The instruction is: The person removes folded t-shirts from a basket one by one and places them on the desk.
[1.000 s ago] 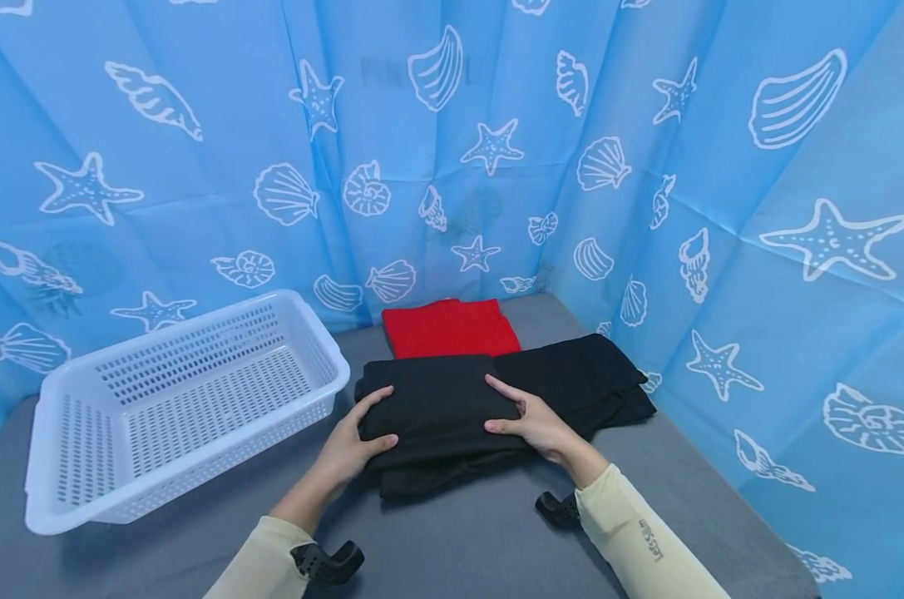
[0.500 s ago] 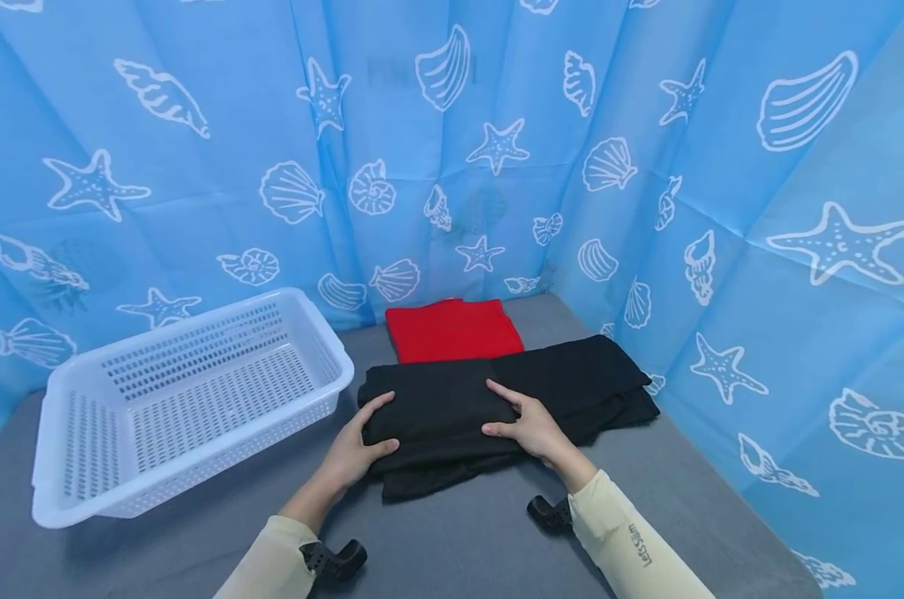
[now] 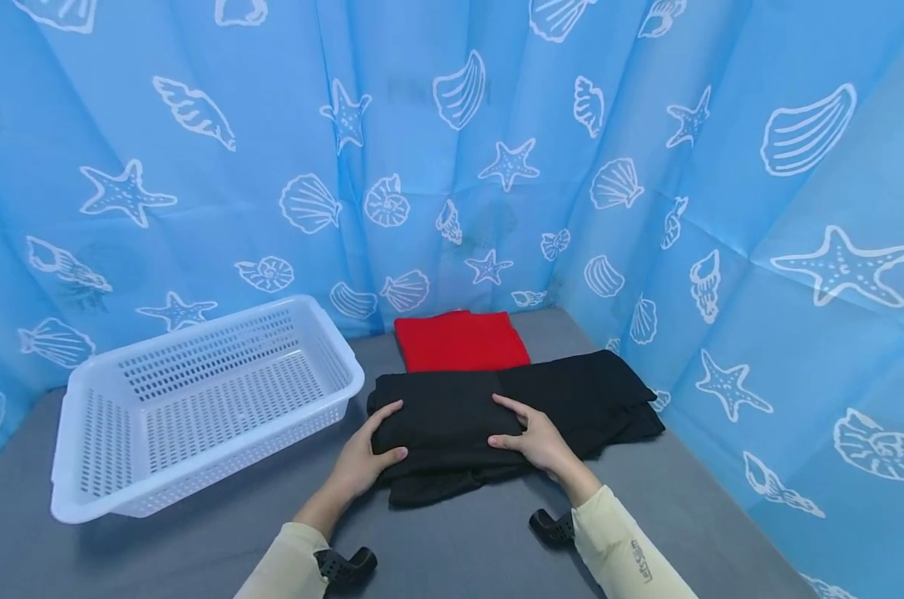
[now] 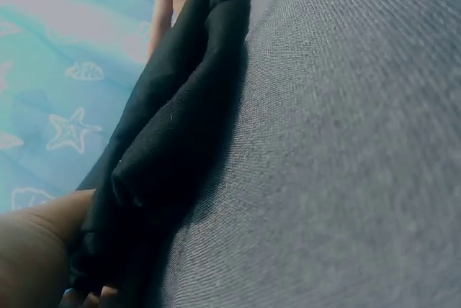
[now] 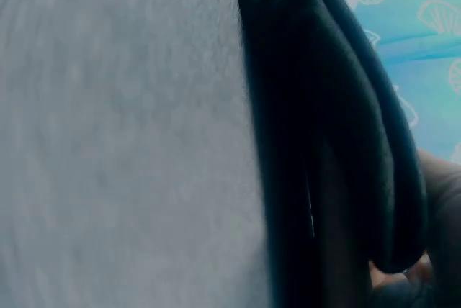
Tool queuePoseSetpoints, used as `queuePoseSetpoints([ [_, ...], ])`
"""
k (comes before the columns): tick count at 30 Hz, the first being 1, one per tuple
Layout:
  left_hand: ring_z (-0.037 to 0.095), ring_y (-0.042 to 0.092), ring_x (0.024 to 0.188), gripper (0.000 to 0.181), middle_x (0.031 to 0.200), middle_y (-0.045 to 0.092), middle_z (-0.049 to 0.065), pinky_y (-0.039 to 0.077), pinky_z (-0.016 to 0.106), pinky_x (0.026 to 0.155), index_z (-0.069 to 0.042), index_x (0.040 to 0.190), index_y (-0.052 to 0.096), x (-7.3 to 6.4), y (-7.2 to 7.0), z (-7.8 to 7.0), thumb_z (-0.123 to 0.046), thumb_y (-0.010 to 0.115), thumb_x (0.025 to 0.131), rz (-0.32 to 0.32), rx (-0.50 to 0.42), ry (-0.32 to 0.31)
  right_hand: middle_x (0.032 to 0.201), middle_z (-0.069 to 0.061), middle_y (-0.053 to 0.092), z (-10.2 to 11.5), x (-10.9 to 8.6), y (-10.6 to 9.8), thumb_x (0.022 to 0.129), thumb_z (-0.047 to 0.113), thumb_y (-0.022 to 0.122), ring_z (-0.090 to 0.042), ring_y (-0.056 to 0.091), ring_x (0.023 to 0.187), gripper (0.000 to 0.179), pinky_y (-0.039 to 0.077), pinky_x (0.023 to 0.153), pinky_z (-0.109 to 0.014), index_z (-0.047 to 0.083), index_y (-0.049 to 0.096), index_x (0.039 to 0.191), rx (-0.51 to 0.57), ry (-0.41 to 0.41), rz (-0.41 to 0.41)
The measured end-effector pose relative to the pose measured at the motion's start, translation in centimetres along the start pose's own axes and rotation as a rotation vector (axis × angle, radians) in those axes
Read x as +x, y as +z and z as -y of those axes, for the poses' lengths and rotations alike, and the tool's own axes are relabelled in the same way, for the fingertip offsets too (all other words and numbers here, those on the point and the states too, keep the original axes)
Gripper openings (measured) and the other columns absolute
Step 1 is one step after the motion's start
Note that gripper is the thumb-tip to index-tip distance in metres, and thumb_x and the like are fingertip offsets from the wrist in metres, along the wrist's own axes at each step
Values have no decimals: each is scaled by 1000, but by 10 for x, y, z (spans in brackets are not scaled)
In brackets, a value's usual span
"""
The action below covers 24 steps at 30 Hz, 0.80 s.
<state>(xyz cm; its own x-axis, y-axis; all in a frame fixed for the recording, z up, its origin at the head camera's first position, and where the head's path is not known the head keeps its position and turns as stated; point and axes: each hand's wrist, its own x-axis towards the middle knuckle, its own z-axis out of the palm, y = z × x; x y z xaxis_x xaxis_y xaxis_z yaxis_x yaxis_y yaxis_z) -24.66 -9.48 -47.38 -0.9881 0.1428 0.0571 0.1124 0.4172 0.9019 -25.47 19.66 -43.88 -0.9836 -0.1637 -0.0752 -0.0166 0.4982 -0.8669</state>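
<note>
In the head view a black folded garment (image 3: 440, 416) lies on the grey surface, its front part doubled into a thick rectangle. My left hand (image 3: 358, 462) grips the left end of that rectangle, thumb and index finger on top. At the rectangle's right side my right hand (image 3: 537, 441) holds it in the same way. Both wrist views show fingers tucked beneath the folded layers: the left hand (image 4: 36, 250) at lower left, the right hand (image 5: 443, 211) at lower right. A looser black length stretches beyond my right hand.
An empty white plastic basket (image 3: 234, 453) with perforated walls stands to the left. Behind the black garment lies a folded red cloth (image 3: 462, 341). A blue curtain (image 3: 422, 150) with shell and starfish prints encloses the back and right of the grey padded surface (image 3: 452, 549).
The head view has shifted, so the whole scene sits slightly lower and further right. Both hands keep their hold on the black garment, which has barely moved relative to the basket.
</note>
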Motion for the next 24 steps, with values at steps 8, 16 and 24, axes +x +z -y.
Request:
queuePoseSetpoints([
  [8,25,28,128,68,139,36,-1,18,59,99,-39,132,40,3,3,-4,-22,73,75,9,-3,48,140,-9,33,1,-3,-5,72,23,76,-38,30,125,66,35,93,-52,25,47,131,0,10,-41],
  [16,24,25,129,67,141,33,-3,17,59,99,-40,133,38,2,0,-7,-28,72,76,34,-28,38,142,-9,29,3,-5,-11,73,26,75,-35,27,128,66,33,95,-51,25,46,132,35,33,-2],
  [24,28,23,130,73,144,27,4,16,60,99,-35,138,30,-3,-12,-12,-32,71,77,26,8,15,141,-11,32,4,-2,-21,77,31,71,-30,33,125,61,41,88,-47,25,46,132,125,46,87],
])
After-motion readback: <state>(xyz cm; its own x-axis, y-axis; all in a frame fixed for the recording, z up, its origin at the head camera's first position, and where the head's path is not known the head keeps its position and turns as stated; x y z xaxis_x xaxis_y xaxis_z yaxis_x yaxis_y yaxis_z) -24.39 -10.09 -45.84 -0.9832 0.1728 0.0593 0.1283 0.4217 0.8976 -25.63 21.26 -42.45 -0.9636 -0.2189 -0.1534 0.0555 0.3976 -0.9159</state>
